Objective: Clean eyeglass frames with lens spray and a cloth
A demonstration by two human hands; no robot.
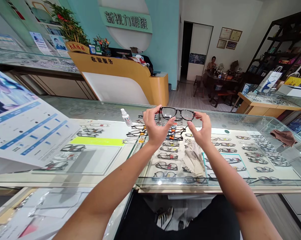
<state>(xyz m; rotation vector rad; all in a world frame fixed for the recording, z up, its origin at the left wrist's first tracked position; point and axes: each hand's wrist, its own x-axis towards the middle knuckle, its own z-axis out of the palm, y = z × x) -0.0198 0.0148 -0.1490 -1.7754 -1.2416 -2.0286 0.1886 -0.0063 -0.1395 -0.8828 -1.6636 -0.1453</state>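
Observation:
I hold a pair of black-framed glasses (pixel 177 113) up in front of me over a glass display counter (pixel 253 123). My left hand (pixel 155 126) pinches the left end of the frame, thumb under the lens. My right hand (pixel 202 128) grips the right end the same way. A beige cloth (pixel 193 159) lies on the counter glass just below my right wrist. A small white spray bottle (pixel 126 117) stands on the glass to the left of my left hand.
Several rows of glasses lie inside the counter (pixel 170 156). A tilted printed poster (pixel 27 126) stands at left, a brown cloth (pixel 283 136) at right. A yellow reception desk (pixel 130 76) is behind; a person (pixel 212 63) sits at a dark table far back.

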